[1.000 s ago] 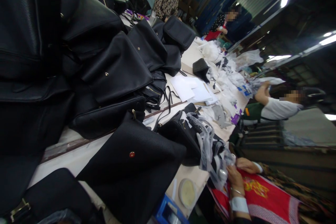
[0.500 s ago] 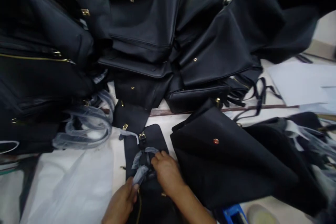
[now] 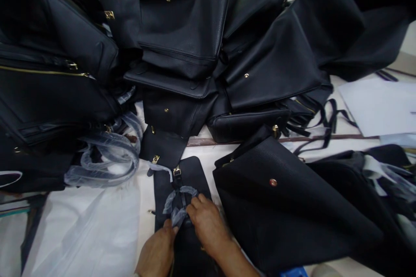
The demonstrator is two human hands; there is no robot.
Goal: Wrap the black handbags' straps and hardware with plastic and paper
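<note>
A black bag with a gold buckle lies in front of me on the white table. On it is a handle loop wrapped in clear plastic. Just below the loop, my left hand pinches a plastic-wrapped strap between thumb and fingers. My right hand is closed, its fingertips at the other side of that same wrapped strap, close beside the left fingers. What lies under the right fingertips is partly hidden.
Black bags are heaped along the back. Another black bag with a round metal stud lies right of my hands. Plastic-wrapped straps coil at left, above a white sheet. Papers lie at the right.
My left hand has moved up and right, closer to the right hand, bringing the wrapped strap with it. The right hand has shifted slightly down. The camera view has moved a little.
</note>
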